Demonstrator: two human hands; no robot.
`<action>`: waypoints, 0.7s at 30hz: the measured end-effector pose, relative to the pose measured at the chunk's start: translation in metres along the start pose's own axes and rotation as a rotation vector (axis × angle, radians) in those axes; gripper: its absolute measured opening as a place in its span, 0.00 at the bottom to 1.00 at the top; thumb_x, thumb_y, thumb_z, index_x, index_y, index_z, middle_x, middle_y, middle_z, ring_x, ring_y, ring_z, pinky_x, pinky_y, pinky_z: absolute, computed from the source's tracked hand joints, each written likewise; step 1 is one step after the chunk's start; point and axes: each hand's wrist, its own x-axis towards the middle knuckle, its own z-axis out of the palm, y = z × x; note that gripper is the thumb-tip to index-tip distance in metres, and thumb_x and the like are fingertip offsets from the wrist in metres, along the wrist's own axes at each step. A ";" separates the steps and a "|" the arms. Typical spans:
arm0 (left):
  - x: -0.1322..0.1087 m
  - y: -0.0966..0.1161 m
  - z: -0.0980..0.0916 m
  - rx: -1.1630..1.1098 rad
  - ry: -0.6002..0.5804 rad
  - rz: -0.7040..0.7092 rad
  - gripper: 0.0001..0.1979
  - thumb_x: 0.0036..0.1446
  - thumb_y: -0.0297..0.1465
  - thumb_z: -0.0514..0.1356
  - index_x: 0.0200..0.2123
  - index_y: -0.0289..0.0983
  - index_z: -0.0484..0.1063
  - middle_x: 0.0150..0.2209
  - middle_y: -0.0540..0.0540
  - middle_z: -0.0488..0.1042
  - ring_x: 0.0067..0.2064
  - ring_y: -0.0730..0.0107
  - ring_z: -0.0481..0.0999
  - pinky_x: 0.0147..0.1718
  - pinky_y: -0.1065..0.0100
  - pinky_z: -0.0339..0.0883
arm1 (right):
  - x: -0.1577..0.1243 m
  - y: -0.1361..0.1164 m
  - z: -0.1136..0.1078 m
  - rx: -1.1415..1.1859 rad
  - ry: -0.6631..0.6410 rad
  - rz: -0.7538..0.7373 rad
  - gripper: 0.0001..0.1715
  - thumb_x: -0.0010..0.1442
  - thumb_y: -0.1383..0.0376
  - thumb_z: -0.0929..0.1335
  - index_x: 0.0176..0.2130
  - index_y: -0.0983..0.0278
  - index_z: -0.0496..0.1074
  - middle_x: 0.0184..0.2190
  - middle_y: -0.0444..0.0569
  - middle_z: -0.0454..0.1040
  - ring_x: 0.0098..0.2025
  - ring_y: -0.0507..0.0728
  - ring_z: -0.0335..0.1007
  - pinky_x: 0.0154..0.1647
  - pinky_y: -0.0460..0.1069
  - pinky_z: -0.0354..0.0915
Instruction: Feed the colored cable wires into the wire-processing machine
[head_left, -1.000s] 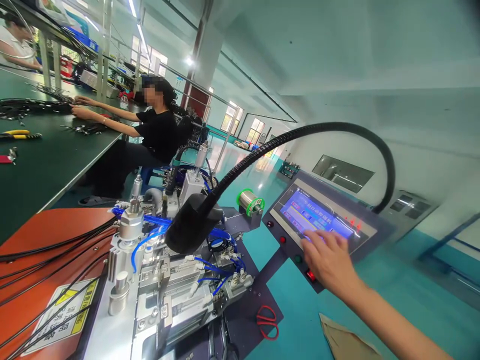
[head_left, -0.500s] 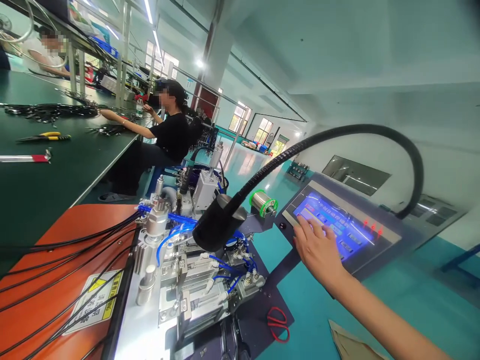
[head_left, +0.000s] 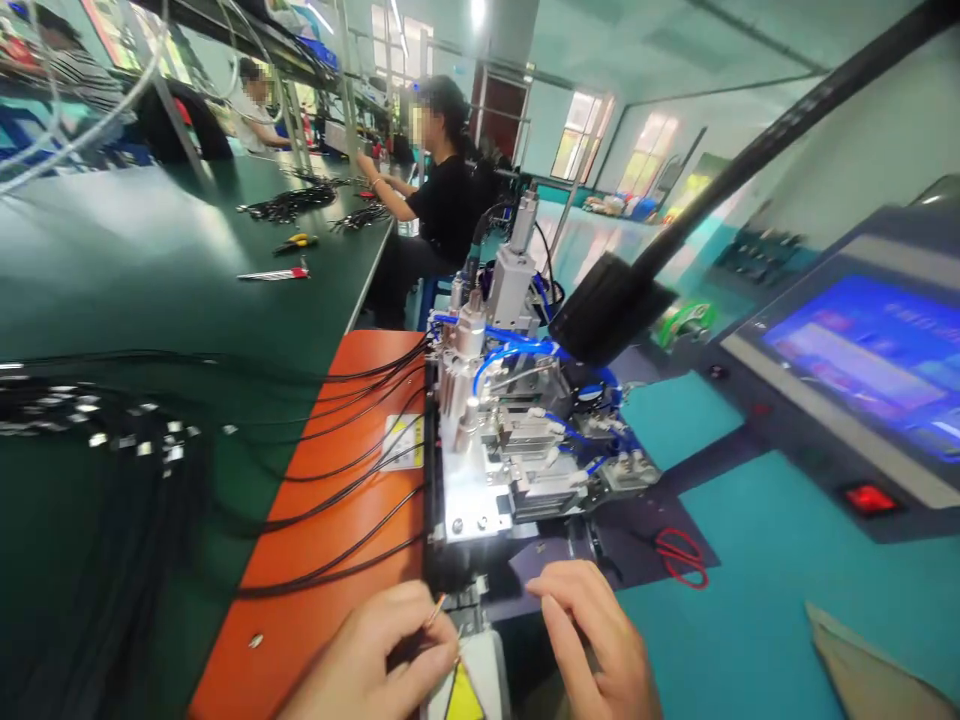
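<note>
My left hand is at the bottom, its thumb and fingers pinched together. A thin copper-coloured wire end sticks up from between the fingers; the rest of it is hidden. My right hand is beside it, fingers curved and thumb apart from them, with nothing visible in it. Just beyond both hands stands a metal machine with blue air tubes. Several black cables run across an orange board into its left side. Below the left hand shows a yellow warning triangle.
A tilted touchscreen with a lit red switch is on the right. Red-handled scissors lie on the machine's base. A cable bundle and pliers lie on the green table. A seated person works beyond.
The view has swung rightward-to-left and down. My right hand has left the touchscreen and come down before the machine. My left hand has come into view, pinching the wire.
</note>
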 end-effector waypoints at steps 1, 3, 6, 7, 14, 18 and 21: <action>0.000 0.005 -0.001 0.005 0.013 0.012 0.10 0.54 0.28 0.54 0.22 0.35 0.70 0.25 0.51 0.67 0.30 0.72 0.68 0.29 0.76 0.58 | 0.000 -0.005 0.006 0.069 -0.042 0.035 0.14 0.60 0.73 0.58 0.37 0.61 0.69 0.33 0.47 0.73 0.37 0.55 0.68 0.39 0.47 0.63; 0.000 0.011 -0.002 -0.005 0.011 0.040 0.10 0.54 0.26 0.53 0.22 0.34 0.69 0.24 0.52 0.66 0.30 0.73 0.67 0.30 0.76 0.57 | 0.002 -0.014 0.013 0.166 -0.115 0.067 0.16 0.61 0.72 0.57 0.42 0.60 0.69 0.38 0.45 0.73 0.42 0.54 0.67 0.42 0.46 0.62; -0.003 0.013 -0.001 -0.036 0.009 0.074 0.09 0.54 0.25 0.54 0.23 0.34 0.70 0.25 0.52 0.65 0.29 0.74 0.66 0.28 0.76 0.56 | 0.006 -0.024 0.015 0.241 -0.286 0.145 0.14 0.63 0.70 0.58 0.42 0.60 0.69 0.37 0.44 0.73 0.41 0.53 0.67 0.43 0.46 0.61; -0.005 0.013 0.000 -0.042 0.012 0.079 0.08 0.54 0.25 0.55 0.23 0.34 0.70 0.25 0.52 0.65 0.30 0.74 0.66 0.28 0.76 0.56 | 0.008 -0.026 0.015 0.255 -0.362 0.188 0.13 0.63 0.69 0.58 0.40 0.61 0.70 0.35 0.44 0.73 0.39 0.53 0.66 0.42 0.46 0.61; -0.009 0.016 0.001 -0.020 0.062 0.090 0.09 0.56 0.26 0.55 0.24 0.34 0.70 0.25 0.51 0.65 0.29 0.73 0.66 0.28 0.74 0.55 | 0.011 -0.028 0.010 0.228 -0.476 0.220 0.09 0.62 0.67 0.59 0.36 0.61 0.68 0.34 0.45 0.71 0.40 0.57 0.61 0.40 0.52 0.57; -0.011 0.019 0.002 -0.006 0.074 0.101 0.09 0.57 0.26 0.54 0.25 0.34 0.69 0.26 0.50 0.65 0.30 0.73 0.66 0.27 0.74 0.55 | 0.009 -0.027 0.009 0.188 -0.489 0.142 0.09 0.63 0.67 0.58 0.34 0.61 0.65 0.32 0.45 0.69 0.37 0.57 0.61 0.38 0.52 0.55; -0.013 0.020 0.003 0.007 0.110 0.107 0.09 0.57 0.26 0.54 0.25 0.34 0.69 0.27 0.50 0.65 0.30 0.72 0.66 0.27 0.74 0.56 | 0.007 -0.028 0.009 0.149 -0.483 0.136 0.13 0.64 0.67 0.57 0.28 0.62 0.61 0.27 0.44 0.65 0.32 0.55 0.59 0.34 0.51 0.54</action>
